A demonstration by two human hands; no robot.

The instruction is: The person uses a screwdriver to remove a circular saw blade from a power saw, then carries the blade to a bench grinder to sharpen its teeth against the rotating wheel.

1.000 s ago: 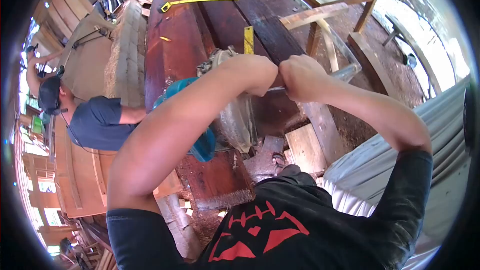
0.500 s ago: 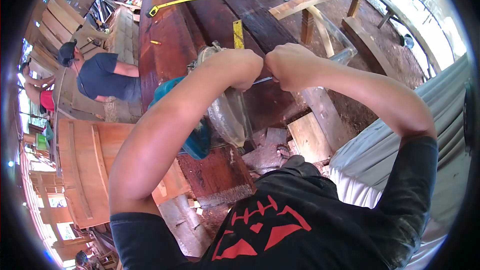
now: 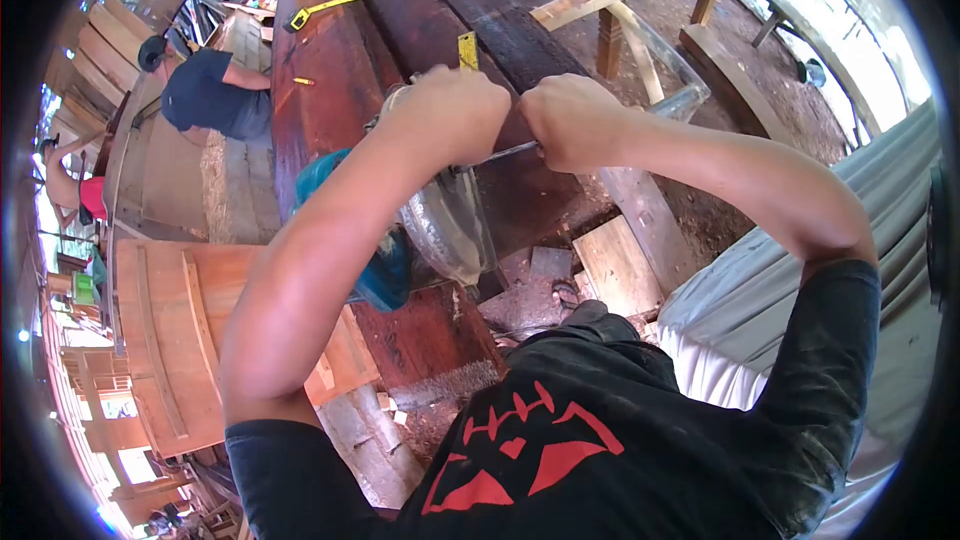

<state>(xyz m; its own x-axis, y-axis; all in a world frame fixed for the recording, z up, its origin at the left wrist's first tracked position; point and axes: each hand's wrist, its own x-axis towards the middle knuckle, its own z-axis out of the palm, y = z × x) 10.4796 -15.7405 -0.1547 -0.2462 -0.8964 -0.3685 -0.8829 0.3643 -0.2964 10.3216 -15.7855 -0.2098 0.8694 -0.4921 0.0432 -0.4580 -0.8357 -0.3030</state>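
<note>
My left hand [image 3: 462,118] and my right hand [image 3: 572,124] are both closed, knuckles up, side by side over the dark red-brown planks [image 3: 530,195]. A thin pale strip [image 3: 514,151] shows just below and between the fists; its kind and ends are hidden. Under my left forearm sits a teal power tool [image 3: 385,270] with a silver metal guard [image 3: 440,230], perhaps a circular saw, partly covered by my arm. Just beyond my left hand, a yellow square-ended measuring blade [image 3: 467,50] lies on the wood.
A yellow tape measure [image 3: 298,20] lies extended across the planks, with a small yellow piece [image 3: 304,81] nearer. At left a person in a dark shirt [image 3: 205,95] bends beside the planks. A wooden panel [image 3: 155,340], offcuts [image 3: 615,265] and a wooden frame [image 3: 600,2] stand around.
My fists have shifted slightly left in view, with a small gap now between them. The person in the dark shirt has bent lower, head turned down.
</note>
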